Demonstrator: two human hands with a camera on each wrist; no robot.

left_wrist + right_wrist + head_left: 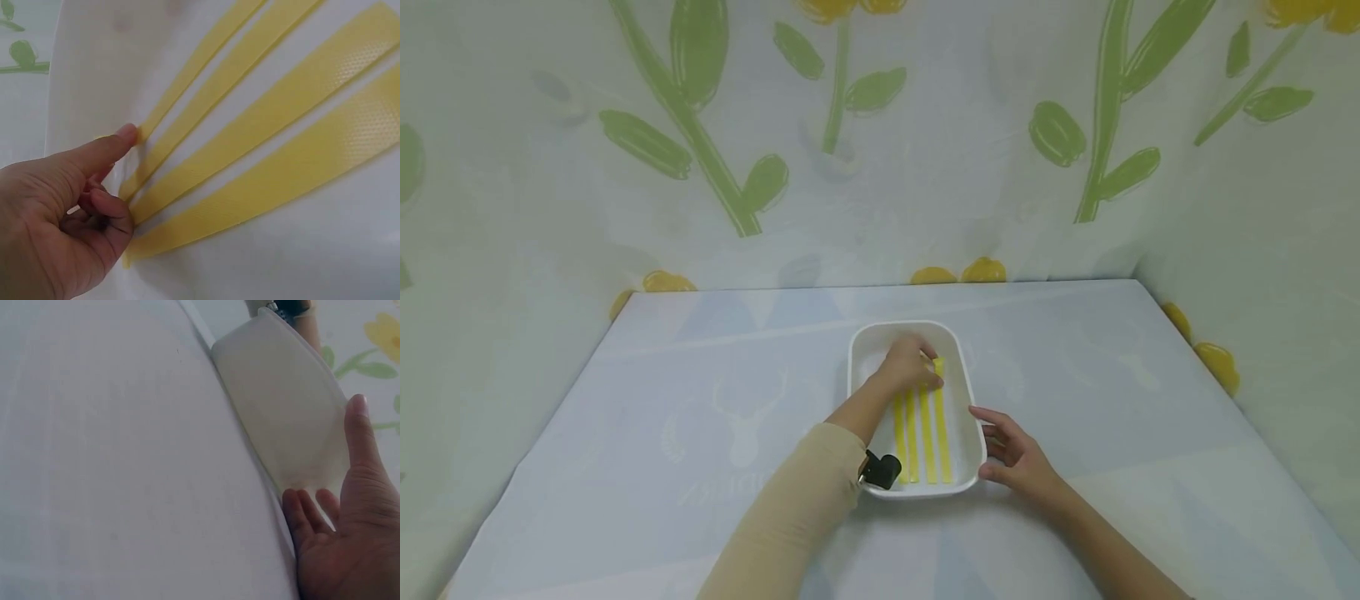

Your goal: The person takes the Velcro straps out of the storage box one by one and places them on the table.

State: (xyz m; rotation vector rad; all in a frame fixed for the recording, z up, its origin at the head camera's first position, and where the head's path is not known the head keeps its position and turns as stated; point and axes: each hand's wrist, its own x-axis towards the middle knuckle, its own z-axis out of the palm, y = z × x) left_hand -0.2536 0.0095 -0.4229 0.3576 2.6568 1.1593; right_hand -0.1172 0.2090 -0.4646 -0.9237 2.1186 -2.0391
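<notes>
A white tray [962, 392] with rounded corners holds several yellow strips [927, 433] lying lengthwise, side by side. My left hand [906, 367] reaches inside over their far ends. In the left wrist view, the left hand [69, 212] has its thumb at the end of one strip [200, 56] and its other fingers curled at the ends of the rest; the fingertips are partly hidden. Outside the tray's right wall, my right hand [1022, 458] rests with spread, slightly bent fingers. The right wrist view shows this hand [350, 531] with thumb and fingers against the outer wall [287, 406].
The tray stands on a pale, patterned table cover [647, 417]. A small black device [881, 471] on my left wrist overlaps the tray's near left corner. Behind the table hangs a pale cloth [940, 192] with green leaves and yellow flowers, which continues along both sides.
</notes>
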